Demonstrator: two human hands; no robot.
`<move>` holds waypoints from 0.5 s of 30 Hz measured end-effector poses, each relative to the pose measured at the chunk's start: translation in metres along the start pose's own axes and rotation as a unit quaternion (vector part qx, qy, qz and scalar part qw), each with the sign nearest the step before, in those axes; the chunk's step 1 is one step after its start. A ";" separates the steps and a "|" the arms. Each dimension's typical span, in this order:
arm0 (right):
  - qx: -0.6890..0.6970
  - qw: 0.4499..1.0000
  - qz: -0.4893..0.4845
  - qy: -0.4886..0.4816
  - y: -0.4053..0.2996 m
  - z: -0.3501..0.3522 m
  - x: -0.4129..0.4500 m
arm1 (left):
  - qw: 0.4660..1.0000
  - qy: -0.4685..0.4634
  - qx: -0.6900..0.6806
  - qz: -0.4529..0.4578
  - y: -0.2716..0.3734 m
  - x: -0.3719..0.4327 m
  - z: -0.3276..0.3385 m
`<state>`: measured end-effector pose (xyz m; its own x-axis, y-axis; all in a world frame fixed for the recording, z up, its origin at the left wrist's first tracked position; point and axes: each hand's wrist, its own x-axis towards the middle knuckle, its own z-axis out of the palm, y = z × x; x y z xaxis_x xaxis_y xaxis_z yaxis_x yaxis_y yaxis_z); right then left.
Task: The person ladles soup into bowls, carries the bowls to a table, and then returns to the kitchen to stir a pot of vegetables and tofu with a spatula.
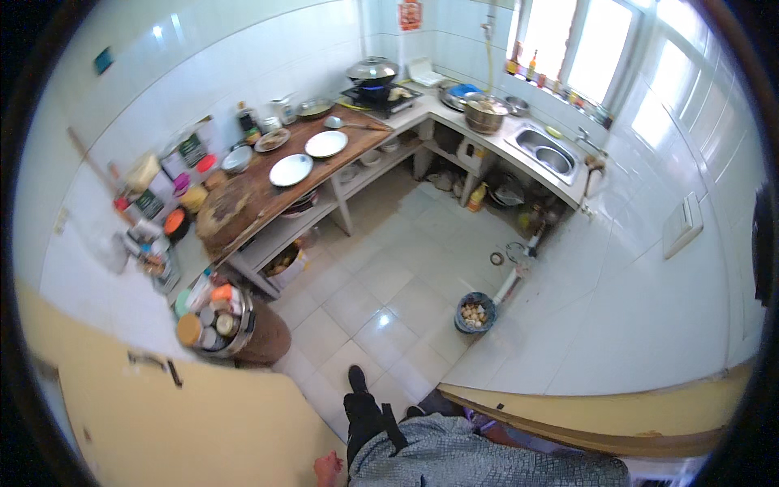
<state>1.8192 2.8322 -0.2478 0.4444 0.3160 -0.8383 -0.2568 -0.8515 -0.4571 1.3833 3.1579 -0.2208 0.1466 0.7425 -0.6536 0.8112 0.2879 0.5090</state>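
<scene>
My left hand [329,467] hangs low at the bottom edge, beside my dark trousers and near the yellow door [201,420]. Its fingers look curled, but whether they hold anything is too small to tell. My right hand is out of view. Before me a wooden board [255,189] covers the left counter and carries two white plates [291,170] [326,143] and a ladle [335,122]. At the far corner a lidded wok [372,72] sits over a blue flame on a gas stove [389,100].
A large brown bin [268,335] topped with jars stands left of the doorway. On the right, a small bucket [475,313] of eggshell-like scraps sits by a white pipe [506,287]. A steel sink [544,149] and a metal pot [485,114] occupy the far counter. Tiled floor [380,280] lies between.
</scene>
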 end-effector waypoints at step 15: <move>-0.039 0.992 -0.037 0.116 -0.106 0.081 0.077 | 0.955 -0.061 0.193 0.218 0.432 0.367 -0.108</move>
<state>1.8111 2.9804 -0.2874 0.6468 0.2823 -0.7085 -0.1522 -0.8625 -0.4826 1.7267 3.6200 -0.1799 0.5634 0.6585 -0.4990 0.8030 -0.2943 0.5183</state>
